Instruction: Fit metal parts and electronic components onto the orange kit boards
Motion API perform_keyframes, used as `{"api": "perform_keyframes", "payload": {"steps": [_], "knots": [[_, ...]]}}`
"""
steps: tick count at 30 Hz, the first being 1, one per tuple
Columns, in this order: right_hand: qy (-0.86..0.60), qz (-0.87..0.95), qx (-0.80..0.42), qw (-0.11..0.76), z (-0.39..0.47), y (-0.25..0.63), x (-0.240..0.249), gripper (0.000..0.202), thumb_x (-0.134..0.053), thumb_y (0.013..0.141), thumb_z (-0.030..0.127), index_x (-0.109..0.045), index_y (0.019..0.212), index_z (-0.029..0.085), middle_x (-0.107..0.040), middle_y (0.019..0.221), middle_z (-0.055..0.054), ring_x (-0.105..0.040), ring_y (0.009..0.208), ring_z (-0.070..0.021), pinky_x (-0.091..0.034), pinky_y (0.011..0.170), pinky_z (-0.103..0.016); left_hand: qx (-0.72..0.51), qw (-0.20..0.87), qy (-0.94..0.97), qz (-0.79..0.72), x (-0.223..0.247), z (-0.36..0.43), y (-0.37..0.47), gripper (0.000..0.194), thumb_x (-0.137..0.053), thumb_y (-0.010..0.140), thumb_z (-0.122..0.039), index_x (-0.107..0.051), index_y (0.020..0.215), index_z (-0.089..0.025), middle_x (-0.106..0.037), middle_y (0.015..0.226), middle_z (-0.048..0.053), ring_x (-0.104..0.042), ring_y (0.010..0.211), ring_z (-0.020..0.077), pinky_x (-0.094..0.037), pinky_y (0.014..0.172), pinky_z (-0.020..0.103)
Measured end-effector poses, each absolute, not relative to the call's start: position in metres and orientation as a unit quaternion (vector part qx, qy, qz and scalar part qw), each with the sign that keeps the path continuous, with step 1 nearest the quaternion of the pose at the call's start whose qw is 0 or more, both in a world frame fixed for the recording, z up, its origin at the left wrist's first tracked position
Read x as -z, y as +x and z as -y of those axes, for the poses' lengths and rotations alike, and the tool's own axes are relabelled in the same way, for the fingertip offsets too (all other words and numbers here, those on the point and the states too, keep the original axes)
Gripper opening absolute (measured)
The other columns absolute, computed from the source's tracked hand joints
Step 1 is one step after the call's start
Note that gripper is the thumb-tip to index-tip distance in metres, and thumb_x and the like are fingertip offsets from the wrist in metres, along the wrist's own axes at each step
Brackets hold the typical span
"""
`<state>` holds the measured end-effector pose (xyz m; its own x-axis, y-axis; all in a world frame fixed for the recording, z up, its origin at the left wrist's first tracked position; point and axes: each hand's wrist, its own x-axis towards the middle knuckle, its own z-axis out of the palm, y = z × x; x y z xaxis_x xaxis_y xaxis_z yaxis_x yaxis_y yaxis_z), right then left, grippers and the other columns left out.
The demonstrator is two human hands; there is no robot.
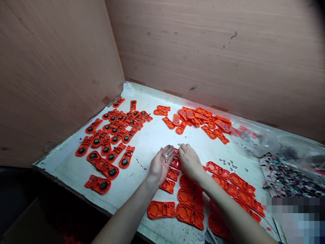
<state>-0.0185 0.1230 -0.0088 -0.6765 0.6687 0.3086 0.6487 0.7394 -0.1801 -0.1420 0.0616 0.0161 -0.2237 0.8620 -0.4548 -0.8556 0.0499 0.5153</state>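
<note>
Palm up, my left hand (161, 165) holds a few small metal pieces (166, 156) in its slightly curled fingers. Right beside it, my right hand (187, 159) is bent down over an orange plastic shell (175, 163), its fingers pressed together at the shell's far end; what they pinch is too small to make out. Rows of open orange shells (189, 197) lie under and in front of both hands, with round recesses facing up. Loose metal pieces (230, 165) are scattered right of my right hand.
At the left lie many orange shells with black round parts (103, 185). A pile of orange shells (195, 117) sits at the back. Plastic bags (264, 140) and a heap of wired parts (286, 176) are at the right. Wooden panels (203, 44) enclose the white table (142, 145).
</note>
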Motion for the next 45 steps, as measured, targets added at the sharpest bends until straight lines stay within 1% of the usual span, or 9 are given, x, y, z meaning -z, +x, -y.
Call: {"api": "perform_keyframes", "payload": {"steps": [8,16,19,22,26,30,33,37,45], "knots": [[-0.383,0.891,-0.048,0.240,-0.113,-0.022,0.016,0.021,-0.041,0.089,0.007,-0.057,0.078,0.016,-0.057,0.089,-0.011,-0.045,0.081,-0.0219,-0.042,0.070,-0.034,-0.694,0.619,0.011,-0.368,-0.015,-0.061,-0.140,0.034,-0.038,0.095,-0.025,-0.056,0.113,-0.003,-0.057,0.125,0.021,-0.055,0.117,0.0234,-0.040,0.106,0.034],[-0.331,0.921,-0.021,0.203,-0.096,-0.009,0.001,0.019,-0.044,0.088,0.010,-0.062,0.082,0.016,-0.057,0.084,-0.010,-0.045,0.081,-0.0232,-0.040,0.066,-0.036,-0.690,0.623,0.010,-0.367,-0.015,-0.061,-0.142,0.036,-0.037,0.095,-0.029,-0.058,0.112,-0.005,-0.054,0.128,0.020,-0.055,0.117,0.0224,-0.042,0.103,0.032],[-0.333,0.898,-0.109,0.265,-0.103,-0.012,-0.014,0.015,-0.047,0.089,0.016,-0.061,0.088,0.018,-0.056,0.087,-0.009,-0.046,0.083,-0.0220,-0.042,0.069,-0.035,-0.684,0.633,0.009,-0.363,-0.017,-0.058,-0.143,0.037,-0.038,0.095,-0.033,-0.059,0.111,-0.006,-0.057,0.125,0.019,-0.057,0.114,0.0211,-0.045,0.099,0.030],[-0.249,0.881,-0.229,0.331,-0.116,-0.022,-0.024,0.013,-0.047,0.090,0.015,-0.058,0.093,0.020,-0.058,0.087,-0.006,-0.046,0.084,-0.0193,-0.043,0.072,-0.032,-0.682,0.641,0.009,-0.352,-0.022,-0.056,-0.146,0.038,-0.038,0.096,-0.035,-0.062,0.108,-0.009,-0.062,0.114,0.015,-0.061,0.101,0.0173,-0.048,0.092,0.028],[-0.179,0.901,-0.239,0.313,-0.124,-0.031,-0.025,0.014,-0.045,0.090,0.012,-0.057,0.093,0.019,-0.058,0.083,-0.005,-0.044,0.080,-0.0182,-0.042,0.068,-0.030,-0.672,0.658,0.009,-0.338,-0.027,-0.054,-0.149,0.041,-0.038,0.095,-0.038,-0.063,0.106,-0.007,-0.063,0.108,0.015,-0.062,0.093,0.0161,-0.049,0.088,0.027],[-0.207,0.916,-0.194,0.284,-0.116,-0.024,-0.020,0.014,-0.044,0.090,0.012,-0.057,0.089,0.018,-0.055,0.087,-0.007,-0.044,0.083,-0.0192,-0.043,0.070,-0.032,-0.656,0.676,0.013,-0.337,-0.030,-0.052,-0.149,0.043,-0.038,0.094,-0.040,-0.060,0.112,-0.007,-0.058,0.122,0.018,-0.060,0.102,0.0176,-0.047,0.090,0.026],[-0.258,0.883,-0.228,0.319,-0.106,-0.017,-0.015,0.013,-0.045,0.090,0.014,-0.056,0.086,0.018,-0.054,0.088,-0.007,-0.046,0.084,-0.0192,-0.044,0.072,-0.032,-0.651,0.679,0.027,-0.338,-0.030,-0.052,-0.150,0.044,-0.036,0.095,-0.039,-0.057,0.116,-0.006,-0.053,0.129,0.020,-0.056,0.114,0.0205,-0.045,0.097,0.029],[-0.344,0.812,-0.319,0.346,-0.094,-0.013,-0.008,0.009,-0.046,0.089,0.017,-0.052,0.083,0.020,-0.055,0.081,-0.004,-0.051,0.077,-0.0169,-0.045,0.070,-0.031,-0.689,0.608,0.035,-0.393,-0.030,-0.054,-0.152,0.040,-0.036,0.096,-0.034,-0.053,0.119,-0.006,-0.055,0.127,0.021,-0.056,0.115,0.0222,-0.042,0.102,0.033],[-0.388,0.828,-0.260,0.309,-0.087,-0.019,0.008,0.018,-0.042,0.091,0.022,-0.049,0.074,0.020,-0.052,0.083,-0.005,-0.048,0.080,-0.0195,-0.044,0.072,-0.034,-0.697,0.581,0.032,-0.419,-0.020,-0.056,-0.149,0.035,-0.036,0.096,-0.030,-0.057,0.112,-0.007,-0.061,0.119,0.020,-0.060,0.110,0.0228,-0.042,0.102,0.036]]}}
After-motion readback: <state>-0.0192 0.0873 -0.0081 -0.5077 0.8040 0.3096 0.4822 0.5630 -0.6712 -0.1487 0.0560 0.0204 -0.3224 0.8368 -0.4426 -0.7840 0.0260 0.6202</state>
